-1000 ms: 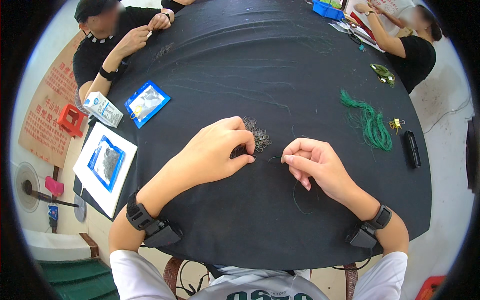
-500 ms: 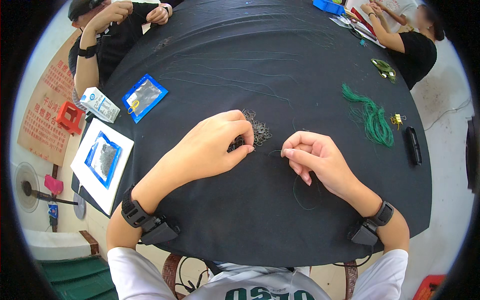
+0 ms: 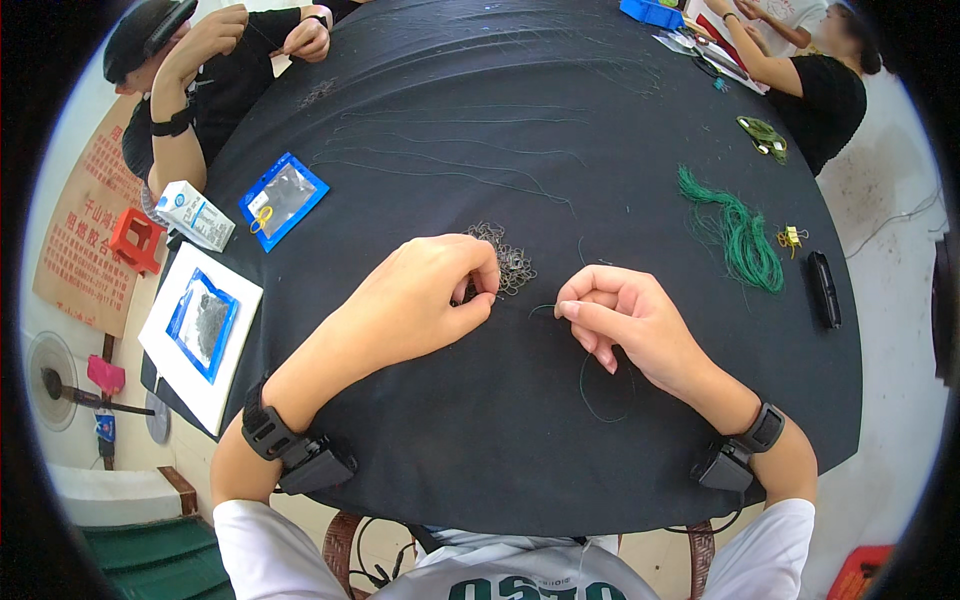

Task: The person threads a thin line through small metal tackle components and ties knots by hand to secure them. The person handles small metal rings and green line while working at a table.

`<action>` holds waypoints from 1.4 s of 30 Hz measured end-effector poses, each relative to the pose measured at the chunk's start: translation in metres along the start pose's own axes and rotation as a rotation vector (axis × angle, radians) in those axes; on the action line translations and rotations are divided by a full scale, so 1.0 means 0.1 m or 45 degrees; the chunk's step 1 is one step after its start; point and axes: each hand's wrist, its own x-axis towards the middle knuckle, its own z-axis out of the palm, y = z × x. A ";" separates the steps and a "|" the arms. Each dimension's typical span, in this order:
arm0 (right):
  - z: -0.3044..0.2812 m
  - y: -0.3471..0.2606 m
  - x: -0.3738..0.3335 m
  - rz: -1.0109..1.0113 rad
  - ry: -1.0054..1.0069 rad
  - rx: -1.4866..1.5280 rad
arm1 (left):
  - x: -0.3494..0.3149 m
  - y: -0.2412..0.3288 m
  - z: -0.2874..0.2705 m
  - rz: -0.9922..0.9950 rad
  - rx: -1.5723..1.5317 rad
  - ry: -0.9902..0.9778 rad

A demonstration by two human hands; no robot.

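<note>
My left hand (image 3: pixel 425 293) is beside a heap of small dark metal pieces, hook-like in shape (image 3: pixel 513 264), and covers part of it. Its thumb and index finger come together at the heap's near edge; whatever lies between them is too small to make out. To the right, my right hand (image 3: pixel 628 318) pinches a thin green thread (image 3: pixel 540 306) between thumb and forefinger. A short end of that thread sticks out toward my left hand, and a loose loop hangs below the fingers. The two hands are apart, above the black tablecloth.
Several threads (image 3: pixel 450 165) stretch across the black cloth (image 3: pixel 480 420). At right lie a green thread bundle (image 3: pixel 745 240), a gold binder clip (image 3: pixel 792 238) and a black pen-like object (image 3: pixel 825 290). Blue-edged pouches (image 3: pixel 284 200) and a carton (image 3: pixel 196 215) are left. Other people sit beyond.
My hands hold nearly the same poses; the left thumb and index finger are slightly closer together. The whole view has shifted a little. At far left, the other person's head and hands have moved.
</note>
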 end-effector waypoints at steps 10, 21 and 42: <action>0.00 0.01 -0.01 0.000 -0.014 -0.031 | -0.01 0.08 0.02 0.015 -0.059 0.010; 0.00 0.01 -0.01 -0.011 -0.006 -0.037 | -0.01 0.06 0.00 0.066 0.012 0.024; 0.14 -0.14 -0.19 -0.570 0.239 -0.743 | -0.07 0.31 0.23 0.166 -0.366 0.175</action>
